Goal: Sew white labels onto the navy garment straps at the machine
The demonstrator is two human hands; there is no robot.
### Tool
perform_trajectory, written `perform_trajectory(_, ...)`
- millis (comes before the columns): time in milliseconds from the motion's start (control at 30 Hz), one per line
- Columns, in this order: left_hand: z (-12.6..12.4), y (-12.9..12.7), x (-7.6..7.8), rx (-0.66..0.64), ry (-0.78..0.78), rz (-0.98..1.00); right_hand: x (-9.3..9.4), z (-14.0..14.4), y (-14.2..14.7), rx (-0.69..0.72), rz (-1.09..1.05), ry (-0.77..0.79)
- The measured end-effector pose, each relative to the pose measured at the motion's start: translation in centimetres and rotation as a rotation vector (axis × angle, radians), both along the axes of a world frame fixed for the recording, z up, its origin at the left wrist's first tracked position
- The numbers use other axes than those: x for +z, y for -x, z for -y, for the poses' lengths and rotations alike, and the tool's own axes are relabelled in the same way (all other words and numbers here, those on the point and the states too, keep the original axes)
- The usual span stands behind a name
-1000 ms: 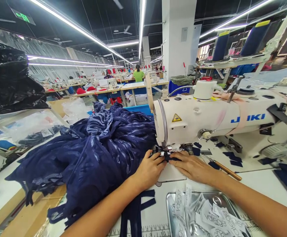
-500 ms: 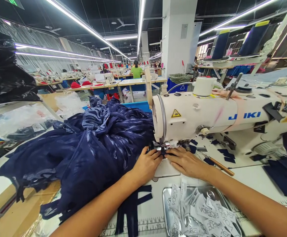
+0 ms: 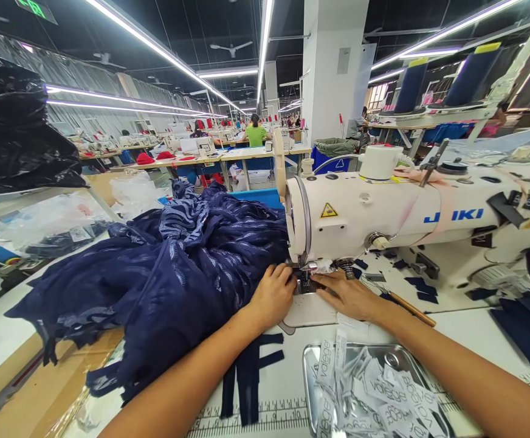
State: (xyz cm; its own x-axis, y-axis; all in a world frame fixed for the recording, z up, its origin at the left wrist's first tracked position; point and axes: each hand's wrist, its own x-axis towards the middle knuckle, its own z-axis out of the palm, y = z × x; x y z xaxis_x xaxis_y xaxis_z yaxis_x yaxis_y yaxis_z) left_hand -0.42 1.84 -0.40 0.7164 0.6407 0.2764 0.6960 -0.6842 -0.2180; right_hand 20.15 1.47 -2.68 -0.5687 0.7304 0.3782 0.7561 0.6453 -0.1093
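Two bare hands at the needle end of a cream-white JUKI sewing machine (image 3: 383,222).

Hidden or unclear: the needle and presser foot sit in shadow between the fingertips and are hard to make out. Whether a small piece lies under the foot cannot be told. The machine body is cut off at the right edge; the metal tray of white printed labels (image 3: 369,395) is cut off at the near edge.

Edges and room: heaped navy-blue patterned fabric (image 3: 165,274) fills the table left of the machine and spills over the near-left table edge. Bare white table (image 3: 465,328) lies right of the hands, with a wooden-handled tool (image 3: 411,307) and small navy scraps on it. Navy fabric strips (image 3: 249,377) lie near, between the forearms, just left of the tray.

Hands: left hand (image 3: 271,295) lies flat, fingers loosely curled, resting on the edge of the navy fabric, fingertips at the foot. Right hand (image 3: 349,295) lies flat and unclenched on the machine bed, fingertips pointing left towards the foot, grasping nothing visible. The two hands are near each other, not touching.

Far: rows of sewing tables, a person in a green top (image 3: 256,135).
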Motion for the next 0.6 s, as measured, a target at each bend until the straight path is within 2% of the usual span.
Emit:
perform_trajectory(133,1.0,-0.6,0.1,0.167,-0.046,-0.078,0.6,0.2,0.8,-0.125,0.128,-0.017)
perform_trajectory(267,1.1,-0.8,0.2,0.242,-0.06,-0.067,2.1,1.2,1.3,-0.129,0.286,0.023)
perform_trajectory(433,-0.5,-0.9,0.5,0.138,-0.04,-0.066,2.5,2.5,0.3,-0.002,0.297,0.111)
perform_trajectory(600,-1.1,-0.8,0.3,0.078,-0.026,-0.06,1.0,1.9,-0.7,0.08,0.169,-0.004)
